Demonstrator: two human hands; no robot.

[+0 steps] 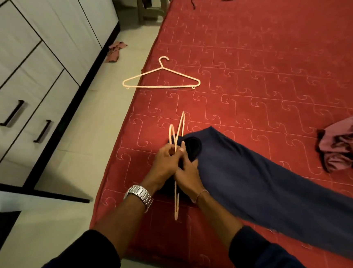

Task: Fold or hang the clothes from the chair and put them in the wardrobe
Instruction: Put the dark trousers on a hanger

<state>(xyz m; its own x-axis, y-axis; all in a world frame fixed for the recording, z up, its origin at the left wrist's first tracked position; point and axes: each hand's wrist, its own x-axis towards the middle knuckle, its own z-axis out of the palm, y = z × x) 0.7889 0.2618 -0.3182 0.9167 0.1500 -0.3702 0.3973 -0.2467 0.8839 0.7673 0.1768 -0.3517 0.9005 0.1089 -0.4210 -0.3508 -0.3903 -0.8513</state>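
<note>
Gripping a pale hanger (179, 153) at centre frame, we curl our left hand (165, 162) round its wire while our right hand (187, 173) pinches the blue garment (263, 184) against it on the red bed (262, 66). A second hanger (162, 77) lies above; the wardrobe (28, 56) stands at left.

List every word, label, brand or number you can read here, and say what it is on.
None can be read. The wristwatch shows only its metal band, no dial or brand. The hangers, navy garment, red mattress and wardrobe bear no lettering; the mattress stitching is only pattern.
</note>
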